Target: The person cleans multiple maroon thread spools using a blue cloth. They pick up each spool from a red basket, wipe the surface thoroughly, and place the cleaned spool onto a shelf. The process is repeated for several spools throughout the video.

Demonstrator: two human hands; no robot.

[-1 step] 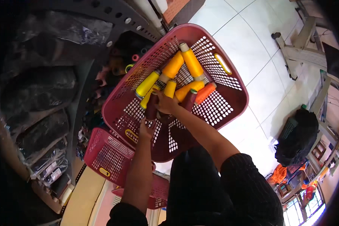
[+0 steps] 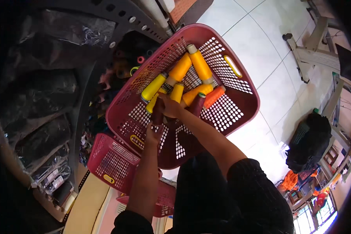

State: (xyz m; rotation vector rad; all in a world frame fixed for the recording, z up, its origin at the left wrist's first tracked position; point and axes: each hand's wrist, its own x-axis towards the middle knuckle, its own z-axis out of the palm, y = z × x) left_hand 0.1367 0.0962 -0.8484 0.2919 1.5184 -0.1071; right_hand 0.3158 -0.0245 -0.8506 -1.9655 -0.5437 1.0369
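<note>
A dark maroon thread cone (image 2: 157, 116) stands between my two hands inside a large maroon perforated plastic basket (image 2: 250, 90). My left hand (image 2: 154, 133) is closed round its lower end. From the other side my right hand (image 2: 170, 107) curls over its upper part, the fingertips partly hidden. Beyond my hands lie yellow-green cones (image 2: 153, 86), orange-yellow cones (image 2: 200, 65) and a smaller yellow cone (image 2: 177, 93). Right of my right hand, a second maroon cone (image 2: 197, 104) leans beside a bright orange cone (image 2: 214, 97), partly behind my forearm.
Smaller maroon baskets (image 2: 117, 165) sit at the lower left, below the big one. A dark metal rack (image 2: 87, 84) with plastic-wrapped packs (image 2: 46, 91) stands left, thread cones heaped beside it. White floor tiles (image 2: 257, 50), a metal stand (image 2: 314, 54) and a black bag (image 2: 309, 142) are right.
The view has shifted very slightly. Both hands stay at the maroon cone, with the right hand's fingers a little more curled over it.
</note>
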